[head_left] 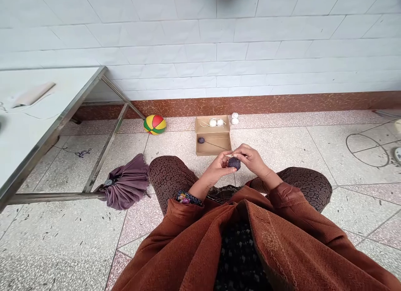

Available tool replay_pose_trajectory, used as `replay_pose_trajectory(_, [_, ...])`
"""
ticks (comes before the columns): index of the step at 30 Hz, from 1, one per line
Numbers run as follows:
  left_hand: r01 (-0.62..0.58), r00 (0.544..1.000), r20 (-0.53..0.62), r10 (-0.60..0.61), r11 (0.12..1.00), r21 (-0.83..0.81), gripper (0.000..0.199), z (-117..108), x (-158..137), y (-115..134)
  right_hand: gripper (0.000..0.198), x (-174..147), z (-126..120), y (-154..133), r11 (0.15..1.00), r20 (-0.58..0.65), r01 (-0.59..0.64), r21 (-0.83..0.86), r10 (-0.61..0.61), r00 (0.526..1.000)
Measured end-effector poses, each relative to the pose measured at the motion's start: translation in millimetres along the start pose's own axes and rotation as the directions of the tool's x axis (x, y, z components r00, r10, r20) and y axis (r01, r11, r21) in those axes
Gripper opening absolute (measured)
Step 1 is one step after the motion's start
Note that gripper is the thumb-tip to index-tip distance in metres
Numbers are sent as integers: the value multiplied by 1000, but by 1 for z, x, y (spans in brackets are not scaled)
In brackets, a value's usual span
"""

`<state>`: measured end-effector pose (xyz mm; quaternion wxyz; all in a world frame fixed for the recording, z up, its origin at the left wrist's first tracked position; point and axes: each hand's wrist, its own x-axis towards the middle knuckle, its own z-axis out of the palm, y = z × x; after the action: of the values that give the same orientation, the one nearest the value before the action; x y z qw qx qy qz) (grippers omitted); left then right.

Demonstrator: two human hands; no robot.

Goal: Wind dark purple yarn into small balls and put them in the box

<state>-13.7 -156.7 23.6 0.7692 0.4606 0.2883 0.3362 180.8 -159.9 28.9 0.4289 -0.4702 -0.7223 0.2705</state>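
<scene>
A dark purple-grey ball of yarn [234,163] is held in front of my lap. My left hand [219,166] grips it from the left, with the thumb below and fingers above. My right hand [250,159] is closed at the ball's upper right, thumb and fingers pinched on what looks like its strand. From my fingers a dark strand runs to a smaller dark yarn ball [201,140] in the open cardboard box [216,149]. Two white yarn balls [216,122] with loose ends lie in the box's lid half.
Beside the box, more white balls [234,118] rest on the floor. A colourful ball [154,124] sits near the metal-framed table [103,153]. A folded purple umbrella [127,184] lies left of my knee, and tangled dark yarn [83,153] lies under the table. The tiled wall [200,69] stands ahead.
</scene>
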Motion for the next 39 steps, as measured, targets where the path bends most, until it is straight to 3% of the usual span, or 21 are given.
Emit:
replay_pose_trajectory(3, [37,999,24,-35,996,-80,76,2,-4,5,28,-5,10,8,993,-41,-116,12,116,992])
replay_pose_trajectory(7, [72,997,32,-67,983,-169,60,3,-8,10,23,-19,21,13,979,-8,-200,41,201,980])
replay_pose_trajectory(15, [89,996,10,-91,939,-331,55,1,-6,17,28,-33,24,11,977,24,-212,20,212,977])
replay_pose_trajectory(19, [52,995,-54,-79,919,-390,54,-1,-3,17,31,-35,23,10,987,34,-161,-23,162,986])
replay_pose_trajectory(25, [-22,971,-237,-28,978,-206,58,-6,-1,10,26,-34,13,-7,996,158,55,-70,-44,986])
replay_pose_trajectory(29, [-22,958,-287,0,997,-72,58,-8,-1,6,23,-27,-1,-22,993,131,74,-97,-61,989])
replay_pose_trajectory(34, [-10,987,-162,16,999,33,46,-3,-3,7,23,-12,-9,-22,993,57,56,-108,-50,997])
replay_pose_trajectory(39, [31,998,-46,-33,998,-46,45,2,-7,10,24,-3,3,-6,999,-76,-21,-43,17,997])
